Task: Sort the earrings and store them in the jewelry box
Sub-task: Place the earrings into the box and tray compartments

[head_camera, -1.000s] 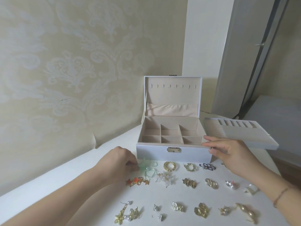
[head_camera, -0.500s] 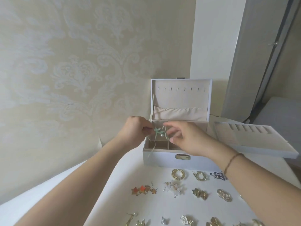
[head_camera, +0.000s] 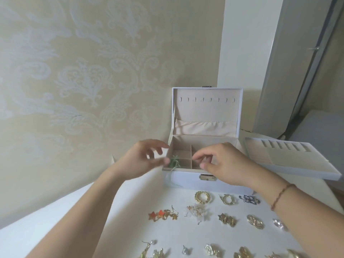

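"Any writing on that jewelry box [head_camera: 188, 180], a brand maybe?"

"None I can read. The brass clasp [head_camera: 207, 177] may be stamped, but it's too small and blurred. Wallpaper [head_camera: 83, 81] shows only a pattern."

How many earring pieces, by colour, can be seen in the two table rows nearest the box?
gold earrings: 4
orange star earrings: 1
clear earrings: 2
dark earrings: 1
Total: 8

Head-worn camera looks forward and down, close over the table [head_camera: 130, 211].
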`<state>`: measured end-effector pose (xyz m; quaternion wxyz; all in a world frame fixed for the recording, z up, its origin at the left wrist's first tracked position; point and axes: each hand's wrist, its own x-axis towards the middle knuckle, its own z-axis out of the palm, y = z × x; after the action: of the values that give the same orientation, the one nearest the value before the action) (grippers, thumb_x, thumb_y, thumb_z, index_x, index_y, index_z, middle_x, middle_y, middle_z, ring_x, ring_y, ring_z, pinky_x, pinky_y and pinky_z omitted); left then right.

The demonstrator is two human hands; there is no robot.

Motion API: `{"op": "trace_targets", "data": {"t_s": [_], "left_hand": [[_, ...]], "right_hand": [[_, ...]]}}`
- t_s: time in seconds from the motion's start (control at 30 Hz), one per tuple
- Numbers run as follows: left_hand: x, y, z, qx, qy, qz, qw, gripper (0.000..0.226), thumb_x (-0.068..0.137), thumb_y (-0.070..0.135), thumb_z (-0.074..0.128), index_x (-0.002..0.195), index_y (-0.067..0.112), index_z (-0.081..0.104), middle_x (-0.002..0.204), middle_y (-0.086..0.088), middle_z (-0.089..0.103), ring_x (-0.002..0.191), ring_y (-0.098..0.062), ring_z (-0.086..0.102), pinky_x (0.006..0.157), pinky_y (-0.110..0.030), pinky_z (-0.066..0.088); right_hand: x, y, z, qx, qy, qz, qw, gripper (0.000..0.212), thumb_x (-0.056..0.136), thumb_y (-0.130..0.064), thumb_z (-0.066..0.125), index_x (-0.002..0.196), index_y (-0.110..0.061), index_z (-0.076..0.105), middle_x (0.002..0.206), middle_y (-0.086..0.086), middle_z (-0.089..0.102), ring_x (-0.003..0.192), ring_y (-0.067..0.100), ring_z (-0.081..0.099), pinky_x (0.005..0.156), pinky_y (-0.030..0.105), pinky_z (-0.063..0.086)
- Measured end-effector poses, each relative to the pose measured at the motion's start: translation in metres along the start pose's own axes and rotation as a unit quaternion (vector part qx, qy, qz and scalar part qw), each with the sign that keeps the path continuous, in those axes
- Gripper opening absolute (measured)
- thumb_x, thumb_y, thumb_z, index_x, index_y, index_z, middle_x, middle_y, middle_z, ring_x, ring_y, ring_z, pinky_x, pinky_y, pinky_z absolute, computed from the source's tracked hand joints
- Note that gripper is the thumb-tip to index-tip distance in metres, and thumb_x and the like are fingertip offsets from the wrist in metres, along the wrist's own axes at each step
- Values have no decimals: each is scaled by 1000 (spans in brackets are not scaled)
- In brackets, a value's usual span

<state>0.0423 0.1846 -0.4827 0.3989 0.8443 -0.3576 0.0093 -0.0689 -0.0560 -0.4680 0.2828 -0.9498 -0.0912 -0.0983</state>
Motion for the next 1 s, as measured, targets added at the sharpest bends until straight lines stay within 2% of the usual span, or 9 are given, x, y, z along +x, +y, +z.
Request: {"op": "trace_targets", "data": {"t_s": [0.1, 0.23, 0.33, 0.4, 0.57, 0.67, 0.77, 0.87, 1.0], "left_hand": [[-2, -3, 8, 123, -117, 32, 985, 57, 63, 55, 85, 114, 37, 67, 99, 16, 53, 81, 1, 52, 72, -8, 39], [3, -3, 22, 107, -52, 99, 988, 21, 75, 36, 84, 91, 23, 77, 83, 18, 54, 78, 4, 55, 69, -6, 34], [5, -2, 25, 49, -46, 112, 991, 7, 82, 27, 78, 80, 20, 78, 75, 13, 54, 69, -1, 54, 66, -9, 36], [8, 0, 27, -11, -43, 75, 996, 9, 85, 25, 75, 79, 21, 80, 75, 5, 57, 66, -2, 53, 66, -13, 39], [14, 2, 51, 66, 141, -5, 988, 7, 83, 28, 77, 89, 31, 74, 60, 12, 50, 56, 1, 49, 57, -14, 33], [15, 3, 55, -30, 190, -29, 981, 5, 90, 35, 68, 86, 33, 69, 54, 13, 56, 53, -1, 51, 56, -15, 37], [14, 1, 51, -83, 200, -13, 976, 18, 97, 41, 55, 90, 34, 69, 82, 15, 69, 81, -4, 60, 69, -16, 44], [7, -12, 52, -11, 143, 72, 987, 30, 93, 48, 47, 108, 32, 68, 110, 19, 65, 112, -4, 50, 94, -20, 38], [2, -25, 56, 65, 61, 131, 987, 38, 88, 52, 44, 120, 36, 60, 118, 25, 58, 127, -9, 37, 105, -28, 23]], "right_hand": [[-15, 7, -3, -90, 25, -26, 995, 17, 87, -22, 65, 97, -34, 72, 77, -22, 62, 79, 0, 57, 74, 27, 50], [-43, 21, -3, -241, 59, -188, 950, 11, 78, -26, 69, 82, -36, 69, 78, -19, 58, 80, 6, 51, 57, 22, 34], [-48, 26, 7, -361, -3, -276, 891, 5, 75, -40, 73, 78, -39, 69, 82, -13, 46, 79, 12, 43, 69, 23, 18], [-43, 26, 14, -376, -20, -277, 884, 8, 76, -47, 70, 81, -41, 69, 87, -10, 44, 82, 15, 40, 72, 27, 23], [-30, 21, 27, -392, -44, -272, 878, 4, 77, -42, 67, 79, -40, 70, 99, -8, 45, 90, 19, 40, 82, 35, 30], [-30, 24, 29, -380, -29, -266, 885, 5, 76, -38, 73, 76, -37, 68, 98, -8, 45, 90, 20, 39, 84, 35, 30], [-31, 27, 34, -389, -24, -273, 879, 9, 80, -31, 71, 80, -36, 64, 98, -8, 42, 92, 21, 41, 88, 36, 31], [-32, 25, 32, -392, -2, -291, 873, 4, 84, -32, 67, 82, -34, 64, 98, -9, 44, 95, 20, 42, 91, 35, 31], [-20, 25, 5, -193, 116, -234, 946, 13, 86, -35, 58, 85, -27, 68, 95, -9, 48, 96, 17, 40, 87, 31, 31]]}}
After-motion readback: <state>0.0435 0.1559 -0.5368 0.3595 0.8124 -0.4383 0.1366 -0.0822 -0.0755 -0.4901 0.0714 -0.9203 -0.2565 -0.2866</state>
